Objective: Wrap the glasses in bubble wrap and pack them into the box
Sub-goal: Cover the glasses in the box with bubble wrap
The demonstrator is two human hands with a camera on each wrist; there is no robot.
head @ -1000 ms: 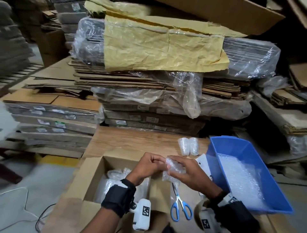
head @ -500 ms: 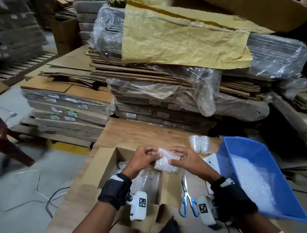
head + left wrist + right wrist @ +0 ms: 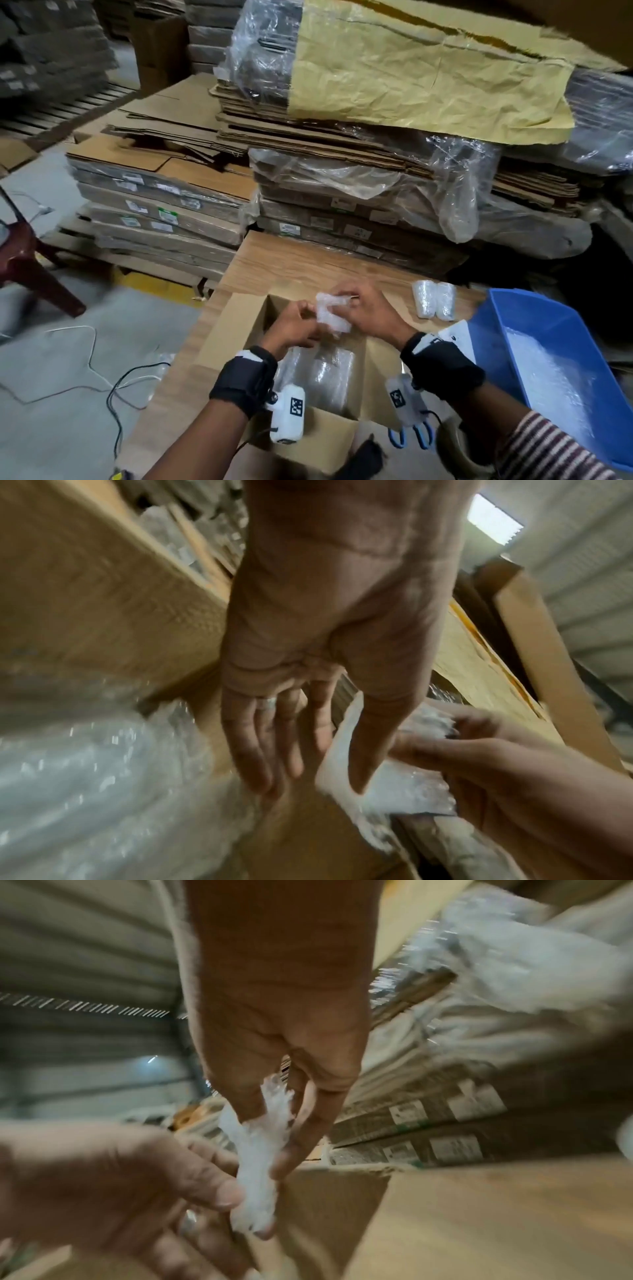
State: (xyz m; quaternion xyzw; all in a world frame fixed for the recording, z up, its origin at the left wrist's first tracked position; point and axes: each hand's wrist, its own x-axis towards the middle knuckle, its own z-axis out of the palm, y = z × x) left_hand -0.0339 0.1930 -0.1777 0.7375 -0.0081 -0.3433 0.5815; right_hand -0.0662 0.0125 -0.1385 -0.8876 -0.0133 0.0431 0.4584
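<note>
Head view: open cardboard box (image 3: 233,329) on wooden table (image 3: 308,263); inside, bubble-wrapped items (image 3: 325,377). Both hands above the box opening hold one small bubble-wrapped bundle (image 3: 330,313). Left hand (image 3: 294,329) curled on its left edge; right hand (image 3: 366,311) grips top and right side. Two wrapped glasses (image 3: 434,300) stand on the table, just beside blue bin (image 3: 548,318) holding bubble wrap sheets (image 3: 544,377). Blue-handled scissors (image 3: 411,435) near the bin.

Left wrist view: thumb (image 3: 369,739) pressed on the bundle (image 3: 394,780); other fingers fairly straight. Blurred.

Right wrist view: thumb and fingers (image 3: 304,1137) pinch the bundle (image 3: 257,1150) over the box wall (image 3: 329,1204).
</note>
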